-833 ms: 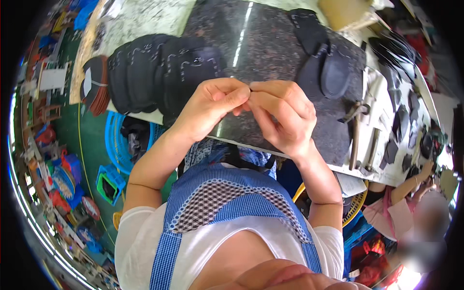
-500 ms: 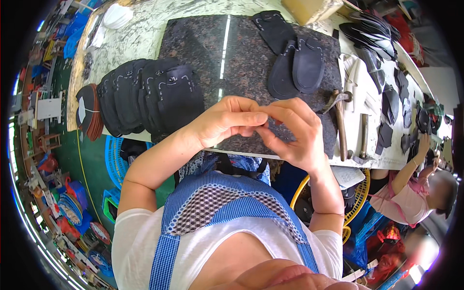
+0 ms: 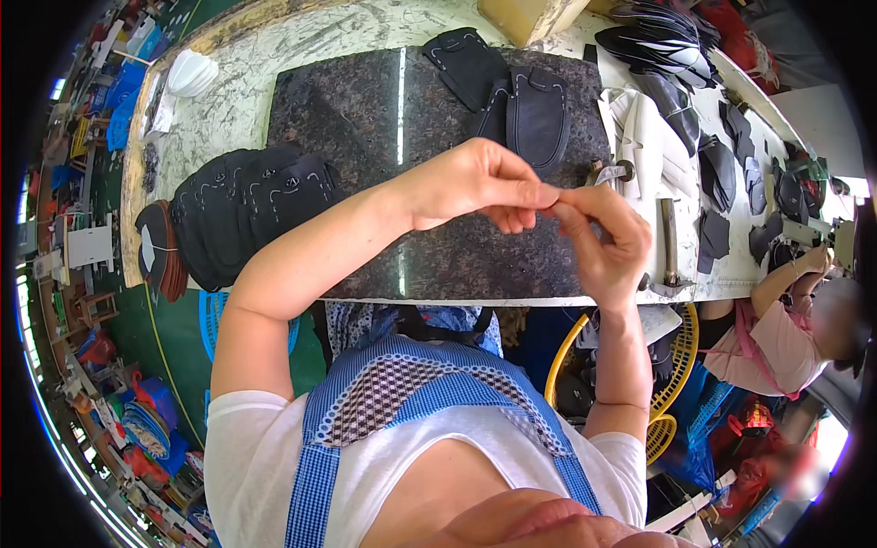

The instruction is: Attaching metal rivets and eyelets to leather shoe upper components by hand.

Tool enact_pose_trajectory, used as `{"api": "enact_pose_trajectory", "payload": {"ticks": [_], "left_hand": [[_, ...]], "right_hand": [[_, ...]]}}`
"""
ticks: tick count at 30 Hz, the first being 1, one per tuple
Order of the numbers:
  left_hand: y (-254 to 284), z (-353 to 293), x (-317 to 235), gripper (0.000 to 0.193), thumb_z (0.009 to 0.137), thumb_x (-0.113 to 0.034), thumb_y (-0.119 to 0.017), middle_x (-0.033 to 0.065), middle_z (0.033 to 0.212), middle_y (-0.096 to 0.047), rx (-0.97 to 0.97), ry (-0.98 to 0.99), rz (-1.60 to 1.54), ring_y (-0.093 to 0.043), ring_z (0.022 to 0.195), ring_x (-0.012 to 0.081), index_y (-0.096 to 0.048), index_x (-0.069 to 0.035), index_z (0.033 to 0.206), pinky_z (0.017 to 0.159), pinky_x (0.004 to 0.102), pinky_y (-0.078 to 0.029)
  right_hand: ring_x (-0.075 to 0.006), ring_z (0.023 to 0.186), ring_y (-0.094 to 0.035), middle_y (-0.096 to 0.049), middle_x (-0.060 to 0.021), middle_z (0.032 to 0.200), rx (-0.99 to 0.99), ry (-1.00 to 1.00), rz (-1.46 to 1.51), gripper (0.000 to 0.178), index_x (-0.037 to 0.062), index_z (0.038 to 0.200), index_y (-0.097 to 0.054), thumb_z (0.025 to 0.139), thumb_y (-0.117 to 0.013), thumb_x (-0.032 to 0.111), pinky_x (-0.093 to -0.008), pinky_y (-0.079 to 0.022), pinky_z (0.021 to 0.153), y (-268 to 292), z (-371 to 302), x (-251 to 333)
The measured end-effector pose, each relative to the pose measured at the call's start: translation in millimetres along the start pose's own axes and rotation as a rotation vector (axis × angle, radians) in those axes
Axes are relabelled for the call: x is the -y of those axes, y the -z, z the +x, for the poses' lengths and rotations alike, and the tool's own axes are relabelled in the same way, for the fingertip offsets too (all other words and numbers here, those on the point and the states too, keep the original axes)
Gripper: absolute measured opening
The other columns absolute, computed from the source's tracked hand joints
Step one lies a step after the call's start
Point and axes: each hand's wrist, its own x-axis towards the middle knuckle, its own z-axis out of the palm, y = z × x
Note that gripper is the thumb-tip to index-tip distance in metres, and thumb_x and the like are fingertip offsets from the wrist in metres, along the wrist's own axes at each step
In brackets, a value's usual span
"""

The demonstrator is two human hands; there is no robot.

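Observation:
Above the dark stone slab [image 3: 356, 100], my left hand [image 3: 475, 187] and my right hand [image 3: 607, 228] meet with thumbs and forefingers pinched together. Whatever is between the fingertips, if anything, is too small to make out. Just beyond my hands lie black stitched shoe pieces [image 3: 539, 114], partly covered by my left hand. A pile of similar black stitched pieces [image 3: 237, 210] overlaps the slab's left side. A hammer [image 3: 607, 172] rests by the slab's right edge, its handle mostly hidden behind my right hand.
A second hammer [image 3: 671, 247] lies on the white table, near pale cloth [image 3: 635, 137] and black cut pieces [image 3: 717, 237]. Brown-edged soles [image 3: 164, 251] are stacked at the left. Below the edge stands a yellow basket [image 3: 671, 374]. A co-worker [image 3: 758, 352] sits at right.
Both hands have shifted right and slightly, still pinched together at the fingertips. The view has moved a little, so the slab and shoe pieces appear farther left.

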Motion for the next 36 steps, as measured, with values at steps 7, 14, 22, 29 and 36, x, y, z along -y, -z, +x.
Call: {"api": "enact_pose_trajectory", "payload": {"ticks": [7, 14, 22, 29, 36], "left_hand": [[-7, 56, -12, 0.045, 0.087, -0.049, -0.075, 0.0037, 0.082, -0.069, -0.225, -0.196, 0.592, -0.062, 0.073, 0.0107, -0.074, -0.004, 0.092, 0.068, 0.0259, -0.050], [74, 107, 9, 0.075, 0.074, -0.061, -0.078, 0.0144, 0.134, -0.052, -0.805, -0.269, 1.702, -0.044, 0.125, 0.0345, -0.065, -0.001, 0.118, 0.101, 0.0515, -0.037], [40, 79, 2, 0.040, 0.087, -0.003, -0.074, 0.0046, 0.104, -0.070, -0.385, -0.526, 0.390, -0.065, 0.087, 0.0080, -0.058, -0.001, 0.125, 0.079, 0.0225, -0.053], [-13, 20, -8, 0.032, 0.089, -0.001, -0.071, 0.0041, 0.100, -0.072, -0.293, -0.459, 0.166, -0.066, 0.087, 0.0069, -0.066, -0.001, 0.122, 0.075, 0.0211, -0.054], [-22, 3, 9, 0.026, 0.091, -0.005, -0.072, 0.0018, 0.096, -0.072, -0.402, -0.506, 0.155, -0.064, 0.084, 0.0040, -0.069, -0.001, 0.117, 0.073, 0.0185, -0.052]], "right_hand": [[-0.0109, 0.068, -0.064, -0.068, -0.0058, 0.081, -0.187, -0.090, -0.022, 0.017, -0.0027, 0.103, -0.072, 0.086, -0.073, -0.002, -0.0235, -0.051, 0.062, 20, -3, -7], [-0.0089, 0.079, -0.066, -0.072, -0.0103, 0.092, -0.371, -0.309, 0.306, 0.017, -0.0045, 0.110, -0.070, 0.095, -0.066, 0.003, -0.0215, -0.054, 0.068, 23, -20, -22], [-0.0086, 0.080, -0.064, -0.069, -0.0057, 0.095, -0.346, -0.287, 0.475, 0.018, -0.0028, 0.110, -0.071, 0.093, -0.067, -0.001, -0.0208, -0.053, 0.073, 9, 0, -27], [-0.0099, 0.086, -0.066, -0.069, -0.0081, 0.097, -0.330, -0.104, 0.343, 0.030, -0.0025, 0.118, -0.061, 0.090, -0.068, -0.006, -0.0233, -0.054, 0.077, -13, 19, -8], [-0.0132, 0.088, -0.068, -0.070, -0.0090, 0.095, -0.310, -0.089, 0.239, 0.028, -0.0018, 0.114, -0.062, 0.088, -0.069, -0.006, -0.0261, -0.055, 0.079, -23, 9, 8]]}}
